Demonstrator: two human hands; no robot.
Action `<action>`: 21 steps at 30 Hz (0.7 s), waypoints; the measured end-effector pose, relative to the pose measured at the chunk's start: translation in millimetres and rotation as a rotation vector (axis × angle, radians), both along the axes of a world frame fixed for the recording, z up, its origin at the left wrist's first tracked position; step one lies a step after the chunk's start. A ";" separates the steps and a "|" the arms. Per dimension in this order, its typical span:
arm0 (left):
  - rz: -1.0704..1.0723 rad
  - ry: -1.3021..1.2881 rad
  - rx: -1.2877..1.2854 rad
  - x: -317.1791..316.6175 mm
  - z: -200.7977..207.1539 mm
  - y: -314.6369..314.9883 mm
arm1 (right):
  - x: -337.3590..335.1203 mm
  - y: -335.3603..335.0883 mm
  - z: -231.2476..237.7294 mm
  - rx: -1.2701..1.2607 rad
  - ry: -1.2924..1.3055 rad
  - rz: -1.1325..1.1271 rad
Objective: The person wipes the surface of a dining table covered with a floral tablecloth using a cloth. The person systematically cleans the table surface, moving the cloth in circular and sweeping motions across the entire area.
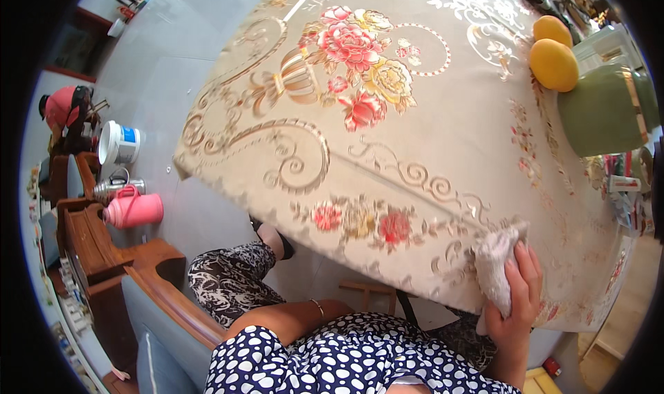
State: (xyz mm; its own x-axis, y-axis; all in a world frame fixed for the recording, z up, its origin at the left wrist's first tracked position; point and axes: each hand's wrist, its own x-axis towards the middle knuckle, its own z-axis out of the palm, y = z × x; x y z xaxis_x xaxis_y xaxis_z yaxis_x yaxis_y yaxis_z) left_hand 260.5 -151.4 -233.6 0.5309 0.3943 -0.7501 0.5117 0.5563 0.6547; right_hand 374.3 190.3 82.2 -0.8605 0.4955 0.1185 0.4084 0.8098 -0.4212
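Note:
My right hand (515, 290) is closed round a bunched whitish cleaning cloth (495, 259) and presses it on the tablecloth (443, 145) near the table's near right edge. Beige and shiny, the tablecloth carries printed pink and yellow roses, a vase and scrolls. Across my lap lies my left arm, with a bracelet at the wrist. Only the back part of my left hand (335, 307) shows just past the bracelet; its fingers are hidden by my dotted shirt and the table's edge.
At the table's right stand two orange-yellow round fruits (553, 63), a green container (600, 110) and small packages (624, 184). Left on the floor are a white bucket (119, 143) and a pink thermos jug (135, 209). A wooden armchair (155, 263) is beside me. Another person (67, 110) bends over far left.

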 end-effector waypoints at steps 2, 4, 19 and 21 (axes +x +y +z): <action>0.005 -0.008 -0.080 -17.4 -4.3 7.8 | 11.7 7.3 -0.7 -0.011 -0.041 -0.008; -0.007 -0.001 -0.130 -49.5 2.6 9.0 | 6.0 0.0 1.5 -0.008 -0.054 -0.046; -0.199 0.079 -0.150 -184.9 9.4 24.5 | -8.7 -9.0 8.3 0.001 0.060 -0.228; -0.208 0.085 -0.130 -189.0 9.0 19.1 | -11.6 -7.5 3.1 -0.009 0.113 -0.233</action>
State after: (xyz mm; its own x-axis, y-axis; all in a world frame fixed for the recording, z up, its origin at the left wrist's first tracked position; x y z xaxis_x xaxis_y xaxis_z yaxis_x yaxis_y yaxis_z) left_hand 71.6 -132.3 -224.6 0.5233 0.1809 -0.8327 0.6740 0.5100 0.5344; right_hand 362.6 182.8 85.3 -0.7048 0.6800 0.2021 0.5333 0.6958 -0.4812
